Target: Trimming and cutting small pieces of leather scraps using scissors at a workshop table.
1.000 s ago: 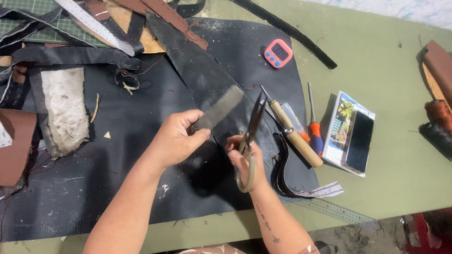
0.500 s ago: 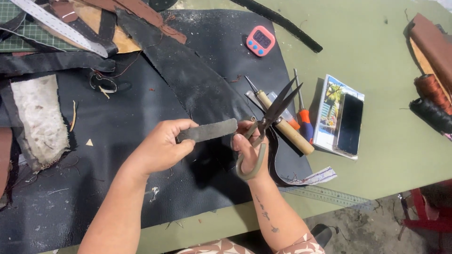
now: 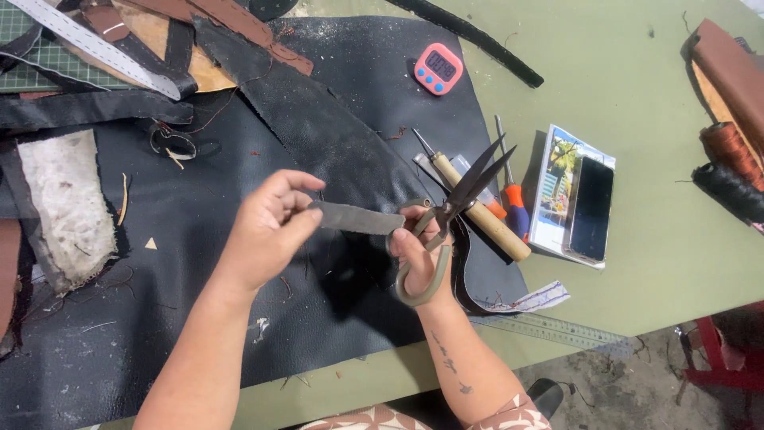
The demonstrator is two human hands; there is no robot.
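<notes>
Green bench under black leather sheet. Since a moment ago, scissors swung up, blades now parted, away from the strip. Left hand pinching grey leather strip level; right hand clenched through handle loops, strip end touching it.

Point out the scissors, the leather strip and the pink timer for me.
scissors (image 3: 477, 179): head view, on the dark blades, slightly parted.
leather strip (image 3: 358, 218): head view, middle of the grey strip between the two hands.
pink timer (image 3: 438, 68): head view, centre of its face.
</notes>
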